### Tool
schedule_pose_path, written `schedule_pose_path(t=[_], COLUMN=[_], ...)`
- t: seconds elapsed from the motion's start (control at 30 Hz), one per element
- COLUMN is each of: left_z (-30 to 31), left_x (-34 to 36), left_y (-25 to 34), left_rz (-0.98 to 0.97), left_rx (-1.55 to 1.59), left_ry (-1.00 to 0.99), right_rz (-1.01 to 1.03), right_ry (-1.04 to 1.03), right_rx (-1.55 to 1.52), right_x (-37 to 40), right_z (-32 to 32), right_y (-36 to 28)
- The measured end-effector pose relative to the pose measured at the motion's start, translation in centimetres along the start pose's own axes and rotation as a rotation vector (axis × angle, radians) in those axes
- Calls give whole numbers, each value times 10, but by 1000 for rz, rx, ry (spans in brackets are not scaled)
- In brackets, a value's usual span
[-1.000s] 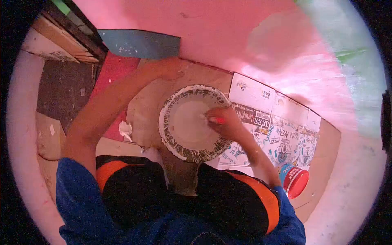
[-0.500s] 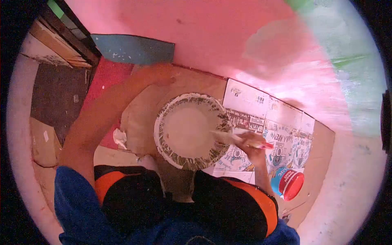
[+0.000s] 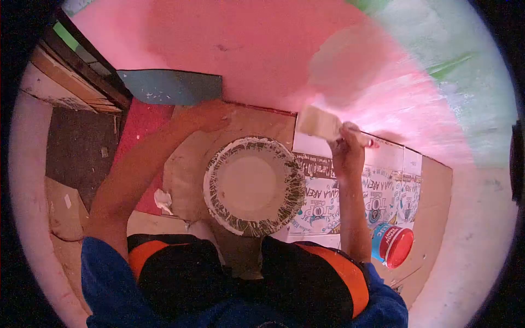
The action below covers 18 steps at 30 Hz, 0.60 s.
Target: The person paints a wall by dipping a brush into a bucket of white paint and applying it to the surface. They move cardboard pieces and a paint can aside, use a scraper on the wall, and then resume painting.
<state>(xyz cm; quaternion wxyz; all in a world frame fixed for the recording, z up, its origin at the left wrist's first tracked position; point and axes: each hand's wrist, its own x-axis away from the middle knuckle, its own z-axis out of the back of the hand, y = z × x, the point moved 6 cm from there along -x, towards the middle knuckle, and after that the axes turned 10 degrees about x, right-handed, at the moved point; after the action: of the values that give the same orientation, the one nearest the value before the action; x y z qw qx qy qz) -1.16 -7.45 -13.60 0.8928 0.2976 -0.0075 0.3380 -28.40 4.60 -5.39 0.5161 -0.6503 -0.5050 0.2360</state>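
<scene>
My right hand point(image 3: 348, 146) is closed around the handle of a wide paintbrush point(image 3: 320, 123), its pale, paint-coated bristles pointing left near the foot of the pink wall point(image 3: 257, 49). Below and to the left stands a round bucket point(image 3: 210, 188) of off-white paint, its inner wall streaked with paint. My left hand point(image 3: 216, 116) holds nothing visible; its fingers reach forward beside the lower edge of a blue-grey panel point(image 3: 172, 87), over brown cardboard point(image 3: 186, 145).
A paint tub point(image 3: 383, 243) with a red lid lies tilted at the right on printed cardboard point(image 3: 377, 202). Crumpled pale scrap point(image 3: 162, 199) sits left of the bucket. Pale green paint point(image 3: 470, 104) covers the wall's right part. Dark flooring point(image 3: 76, 147) shows at the far left.
My right hand has lifted the paintbrush from over the bucket's right rim up and forward to the base of the wall. My left hand stays by the blue-grey panel; the view has shifted slightly.
</scene>
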Motion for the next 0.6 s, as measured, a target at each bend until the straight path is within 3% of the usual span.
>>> schedule_pose_path(t=[0.03, 0.13, 0.17, 0.23, 0.3, 0.33, 0.37, 0.43, 0.47, 0.53, 0.57, 0.6], left_z=[0, 2, 2, -4, -7, -6, -7, -4, -6, -5, -2, 2], left_x=[1, 4, 4, 3, 1, 1, -3, -4, -3, -2, -4, -2], left_y=[-3, -4, -6, -11, -13, -11, -13, -3, -5, -3, 0, 4], left_rz=[57, 89, 93, 135, 77, 20, 17, -48, -44, -64, -75, -40], left_rx=[-20, -23, -23, -35, -41, -40, -47, -16, -17, 13, 7, 56], left_ry=[-21, -114, -112, -152, -98, -42, -42, -70, -74, 31, 36, 21], right_rz=[4, 385, 385, 877, 1070, 1104, 1109, 1304, 1418, 1309, 1447, 1153], right_ry=[-2, -108, -112, -334, -492, -629, -621, -620, -529, -128, 84, -139], right_rx=[0, 558, 556, 1128, 1295, 1329, 1327, 1385, 1393, 1037, 992, 943], right_x=[-8, -31, -42, -42, -45, -44, -52, -51, -34, -22, -3, -24], right_z=[-7, -25, -20, -41, -51, -55, -54, -62, -70, -58, -59, -43], right_y=[-3, -12, 0, 15, 43, 51, 46, 18, -6, -35, -55, -21])
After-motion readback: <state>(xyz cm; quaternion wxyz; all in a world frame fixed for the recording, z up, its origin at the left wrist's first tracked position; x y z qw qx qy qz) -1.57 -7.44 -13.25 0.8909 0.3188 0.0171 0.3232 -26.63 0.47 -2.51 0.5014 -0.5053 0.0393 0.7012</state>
